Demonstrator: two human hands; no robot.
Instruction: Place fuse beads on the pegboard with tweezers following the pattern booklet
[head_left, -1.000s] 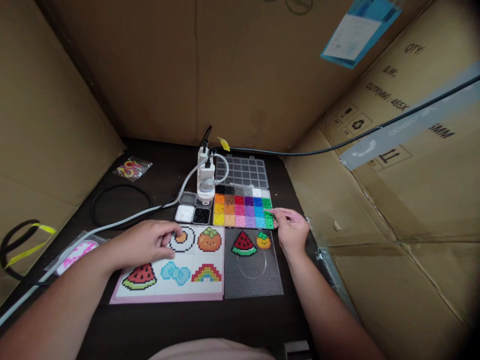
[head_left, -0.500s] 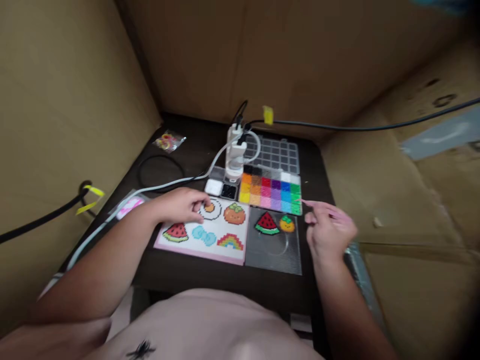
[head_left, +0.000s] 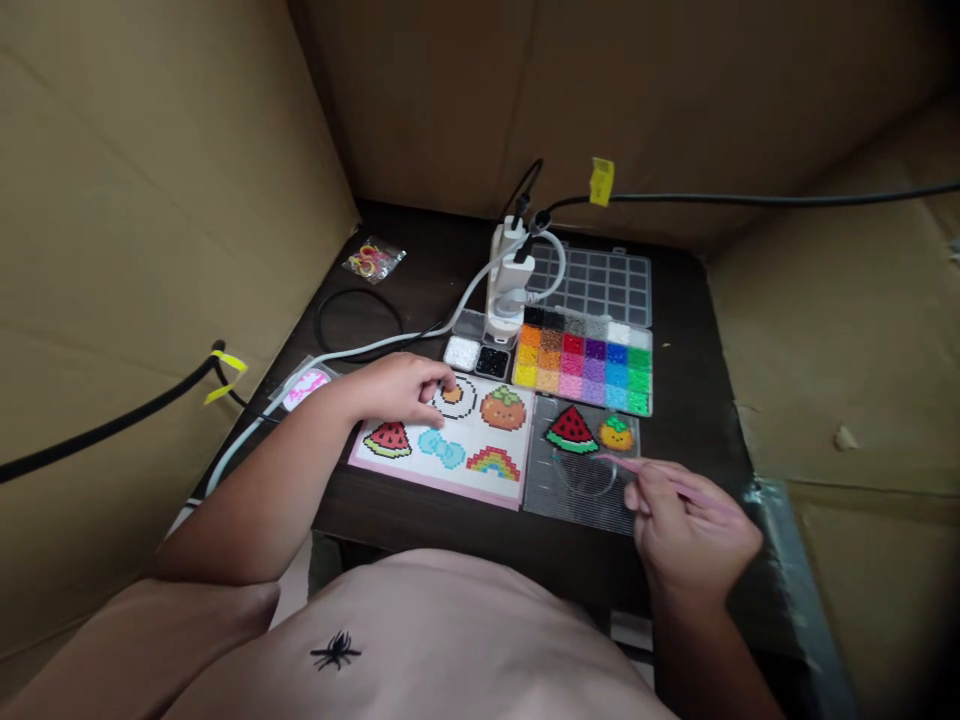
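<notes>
My right hand (head_left: 694,525) grips pink tweezers (head_left: 628,463), their tips over the clear pegboard (head_left: 555,490) just below the bead watermelon slice (head_left: 572,430). A bead persimmon (head_left: 616,433) sits beside the slice on the board. Whether a bead is between the tips is too small to tell. My left hand (head_left: 405,388) rests at the pattern sheet (head_left: 457,480), thumb and fingers apart, near the printed fried egg (head_left: 453,396). A persimmon, a watermelon slice, a bow and a rainbow are also printed there. Behind the pegboard lies the bead box (head_left: 595,350), its compartments sorted by colour.
A white power strip (head_left: 507,290) with plugs stands behind the sheet, and a white cable (head_left: 360,350) runs leftward from it. Small boxes of white beads (head_left: 462,352) and black beads (head_left: 493,361) sit beside it. Cardboard walls (head_left: 450,100) enclose the dark table (head_left: 431,260).
My right hand has brought the tweezers from the green compartments of the bead box down over the pegboard. My left hand stays by the printed egg. The camera view has shifted.
</notes>
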